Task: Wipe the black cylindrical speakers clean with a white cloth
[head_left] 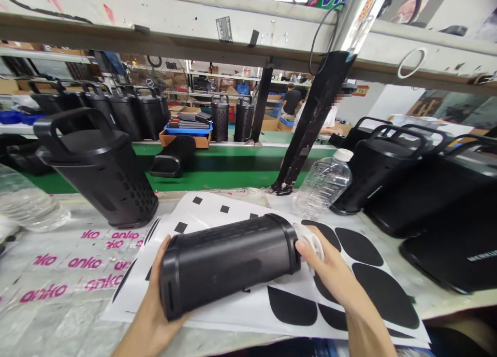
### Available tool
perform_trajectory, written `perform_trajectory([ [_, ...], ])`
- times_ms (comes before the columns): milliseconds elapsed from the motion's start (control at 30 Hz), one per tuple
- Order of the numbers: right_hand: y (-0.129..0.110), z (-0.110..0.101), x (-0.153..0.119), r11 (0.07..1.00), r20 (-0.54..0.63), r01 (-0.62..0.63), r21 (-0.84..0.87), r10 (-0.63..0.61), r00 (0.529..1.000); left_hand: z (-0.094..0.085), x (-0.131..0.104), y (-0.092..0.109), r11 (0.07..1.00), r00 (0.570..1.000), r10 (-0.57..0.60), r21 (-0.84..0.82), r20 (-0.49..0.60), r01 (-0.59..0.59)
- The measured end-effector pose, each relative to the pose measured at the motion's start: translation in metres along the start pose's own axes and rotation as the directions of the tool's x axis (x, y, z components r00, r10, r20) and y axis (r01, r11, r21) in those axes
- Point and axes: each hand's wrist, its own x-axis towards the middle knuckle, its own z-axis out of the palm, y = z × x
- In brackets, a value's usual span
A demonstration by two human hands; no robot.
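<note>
A black, rounded plastic casing (229,263), like a portable speaker housing, lies sideways in front of me. My left hand (157,302) grips its left end, fingers partly hidden behind it. At the right end, my right hand (330,263) is closed around a bunched white cloth (312,243) that presses against the casing's end face. Underneath are white sheets with black die-cut pads (384,295), some rounded and some small squares. A similar black casing with a handle (97,165) stands tilted in view at the left.
A clear plastic bottle (324,183) with a white cap stands behind the sheets. Several black handled casings (392,165) crowd the right side. Beyond runs a green conveyor belt (221,165). A black slanted post (310,124) rises to an overhead shelf (186,20). Another person works farther back.
</note>
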Motion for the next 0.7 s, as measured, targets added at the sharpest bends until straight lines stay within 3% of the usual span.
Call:
perform_trajectory([
  [133, 0.014, -0.003, -0.018, 1.000, 0.046, 0.017, -0.008, -0.016, 0.999, 0.001, -0.003, -0.007, 0.976, 0.980, -0.199, -0.090, 0.002, 0.198],
  [233, 0.029, 0.002, -0.031, 0.999, 0.032, 0.048, -0.004, -0.048, 0.998, -0.003, -0.002, -0.010, 0.975, 0.990, -0.140, -0.175, -0.019, 0.134],
  [333, 0.040, 0.012, -0.037, 0.997, -0.063, 0.051, 0.067, -0.046, 0.997, -0.007, 0.000, -0.008, 0.974, 0.992, -0.104, -0.208, -0.067, 0.088],
  [433, 0.046, 0.021, -0.033, 0.974, -0.257, -0.022, 0.228, 0.082, 0.963, -0.007, 0.001, -0.005, 0.976, 0.989, -0.133, -0.182, -0.059, 0.120],
  [500, 0.047, 0.025, -0.025, 0.922, -0.353, -0.138, 0.363, 0.273, 0.895, -0.007, 0.000, -0.003, 0.979, 0.989, -0.136, -0.161, -0.053, 0.126],
  [600, 0.041, 0.030, -0.013, 0.840, -0.349, -0.283, 0.464, 0.466, 0.813, -0.009, -0.003, -0.002, 0.983, 0.992, -0.122, -0.143, -0.044, 0.114],
  [700, 0.022, 0.036, -0.006, 0.808, -0.319, -0.272, 0.522, 0.481, 0.817, -0.011, -0.005, -0.003, 0.987, 0.995, -0.093, -0.134, -0.042, 0.087],
])
